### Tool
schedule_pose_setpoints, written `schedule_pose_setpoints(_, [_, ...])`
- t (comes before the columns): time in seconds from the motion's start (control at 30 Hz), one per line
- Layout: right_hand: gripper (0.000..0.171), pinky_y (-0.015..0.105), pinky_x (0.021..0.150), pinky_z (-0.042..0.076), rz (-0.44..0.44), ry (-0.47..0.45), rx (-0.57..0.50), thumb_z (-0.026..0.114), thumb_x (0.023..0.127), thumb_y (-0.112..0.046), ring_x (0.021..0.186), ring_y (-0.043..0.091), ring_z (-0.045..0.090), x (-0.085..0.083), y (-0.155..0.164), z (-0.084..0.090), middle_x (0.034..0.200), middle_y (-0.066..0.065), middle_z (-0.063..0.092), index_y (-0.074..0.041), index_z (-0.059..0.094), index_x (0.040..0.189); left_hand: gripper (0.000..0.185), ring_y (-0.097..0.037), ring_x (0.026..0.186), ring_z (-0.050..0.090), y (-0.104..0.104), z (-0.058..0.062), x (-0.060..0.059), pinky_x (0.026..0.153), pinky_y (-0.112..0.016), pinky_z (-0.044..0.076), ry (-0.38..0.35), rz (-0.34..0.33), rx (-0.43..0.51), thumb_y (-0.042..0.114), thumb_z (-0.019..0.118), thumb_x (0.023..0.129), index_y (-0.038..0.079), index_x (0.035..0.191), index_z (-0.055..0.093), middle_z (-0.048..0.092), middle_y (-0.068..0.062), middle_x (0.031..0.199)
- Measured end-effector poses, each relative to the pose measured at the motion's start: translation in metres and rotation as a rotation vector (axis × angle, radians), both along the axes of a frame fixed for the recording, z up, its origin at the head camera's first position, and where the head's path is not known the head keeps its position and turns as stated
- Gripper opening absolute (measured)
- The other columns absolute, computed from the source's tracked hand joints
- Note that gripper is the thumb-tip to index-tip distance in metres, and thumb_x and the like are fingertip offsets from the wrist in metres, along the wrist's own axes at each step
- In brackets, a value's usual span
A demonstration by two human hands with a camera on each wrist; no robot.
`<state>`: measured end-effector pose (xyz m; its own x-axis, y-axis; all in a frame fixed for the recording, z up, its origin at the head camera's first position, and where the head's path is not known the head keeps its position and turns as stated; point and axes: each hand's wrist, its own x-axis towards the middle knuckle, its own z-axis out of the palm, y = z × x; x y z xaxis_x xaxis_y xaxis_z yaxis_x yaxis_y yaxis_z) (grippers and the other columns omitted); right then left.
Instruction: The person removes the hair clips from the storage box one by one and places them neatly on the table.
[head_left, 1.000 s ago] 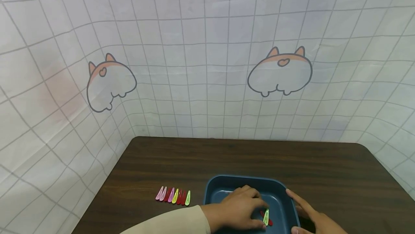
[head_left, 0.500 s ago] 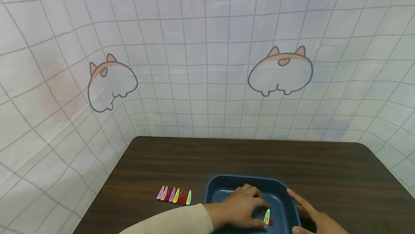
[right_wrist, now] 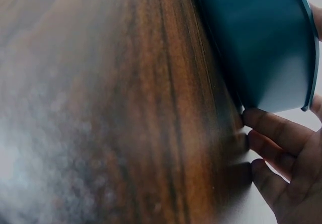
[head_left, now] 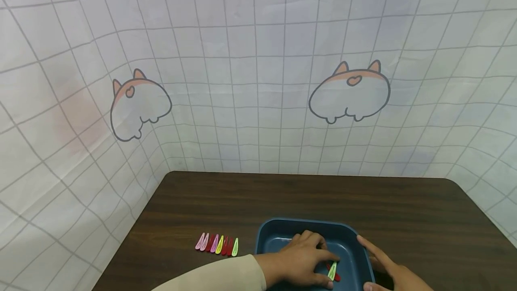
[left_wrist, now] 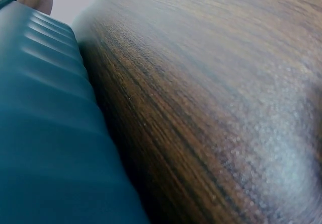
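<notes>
While the left hand (head_left: 300, 259) is pinching a light, stiff, slippery green clip (head_left: 332, 271) by its near end inside the tray (head_left: 282, 230), the open right hand (head_left: 389, 268) is bracing the tray's right rim.

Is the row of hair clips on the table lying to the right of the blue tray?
No, the row of hair clips lies on the table left of the blue tray.

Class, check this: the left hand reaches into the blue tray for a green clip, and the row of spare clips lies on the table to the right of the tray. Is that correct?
Not quite. The row of clips lies to the left of the tray, as the head view shows. The rest holds: the left hand reaches into the tray at the green clip.
</notes>
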<state>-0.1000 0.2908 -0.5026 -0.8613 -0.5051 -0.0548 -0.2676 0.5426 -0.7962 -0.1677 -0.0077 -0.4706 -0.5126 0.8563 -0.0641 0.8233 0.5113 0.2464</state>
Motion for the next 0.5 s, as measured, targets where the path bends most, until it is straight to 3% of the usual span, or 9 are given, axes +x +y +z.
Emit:
schedule_pose_setpoints(0.13, [0.088, 0.078, 0.071, 0.045, 0.002, 0.0, 0.003, 0.06, 0.105, -0.019, 0.118, 0.058, 0.056, -0.0004, -0.0011, 0.0008, 0.138, 0.042, 0.048, -0.023, -0.004, 0.165, 0.055, -0.001, 0.111, 0.037, -0.0002, -0.0006, 0.0003, 0.084, -0.02, 0.033, -0.008, -0.002, 0.013, 0.061, 0.064, 0.094, 0.043, 0.145, 0.055, 0.043, 0.017, 0.127])
schedule_pose_setpoints(0.2, [0.088, 0.078, 0.071, 0.045, -0.002, 0.002, 0.005, 0.06, 0.104, -0.019, 0.117, 0.061, 0.055, 0.0, -0.0015, 0.0011, 0.138, 0.042, 0.048, -0.023, -0.004, 0.165, 0.054, 0.0, 0.11, 0.037, -0.0003, -0.0006, 0.0004, 0.083, -0.02, 0.033, -0.013, -0.001, 0.019, 0.061, 0.064, 0.094, 0.044, 0.144, 0.056, 0.043, 0.018, 0.127])
schedule_pose_setpoints(0.5, [0.087, 0.077, 0.071, 0.045, -0.014, 0.04, 0.02, 0.062, 0.104, -0.02, 0.117, 0.056, 0.058, 0.002, -0.003, 0.0016, 0.138, 0.039, 0.051, -0.022, -0.001, 0.165, 0.049, -0.001, 0.11, 0.036, -0.0009, -0.0034, -0.0009, 0.084, -0.022, 0.034, -0.05, 0.006, 0.04, 0.056, 0.069, 0.093, 0.043, 0.139, 0.06, 0.043, 0.017, 0.129])
